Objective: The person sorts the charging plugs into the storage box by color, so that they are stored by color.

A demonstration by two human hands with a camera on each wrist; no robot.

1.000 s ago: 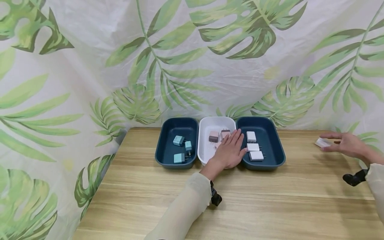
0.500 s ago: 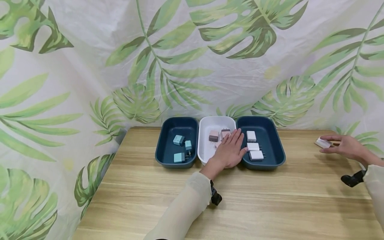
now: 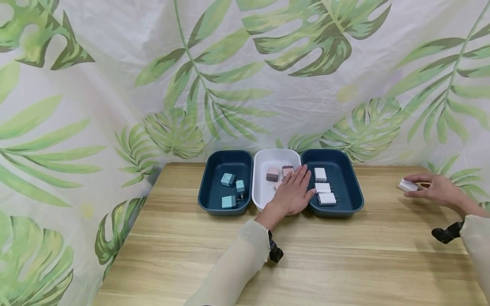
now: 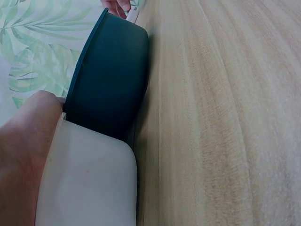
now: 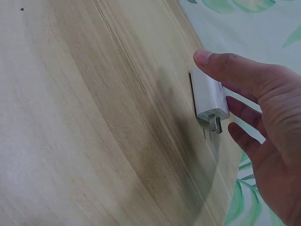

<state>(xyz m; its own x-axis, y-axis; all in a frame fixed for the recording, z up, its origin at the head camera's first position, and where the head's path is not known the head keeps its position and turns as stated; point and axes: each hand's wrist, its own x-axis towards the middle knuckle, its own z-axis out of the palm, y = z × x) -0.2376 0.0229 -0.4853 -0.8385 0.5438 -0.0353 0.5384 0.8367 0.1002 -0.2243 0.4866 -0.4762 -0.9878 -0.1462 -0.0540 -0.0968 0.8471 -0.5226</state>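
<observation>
At the right side of the wooden table, my right hand (image 3: 440, 189) pinches a white plug charger (image 3: 408, 184) between thumb and fingers. The right wrist view shows the charger (image 5: 208, 94) close over the wood, its two metal prongs sticking out of one end. My left hand (image 3: 292, 194) lies with straight fingers across the adjoining rims of the white tray (image 3: 259, 170) and the right dark blue tray (image 3: 350, 187), its thumb near the white chargers (image 3: 323, 188) inside. It partly hides the pink chargers (image 3: 273, 173) in the white tray.
A second dark blue tray (image 3: 211, 187) with several teal chargers (image 3: 229, 201) stands left of the white one, the three trays side by side at the back of the table (image 3: 344, 255). Leaf-patterned cloth (image 3: 237, 110) hangs right behind them.
My right hand has shifted slightly left with the white plug charger. The left hand and the trays have stayed in place.
</observation>
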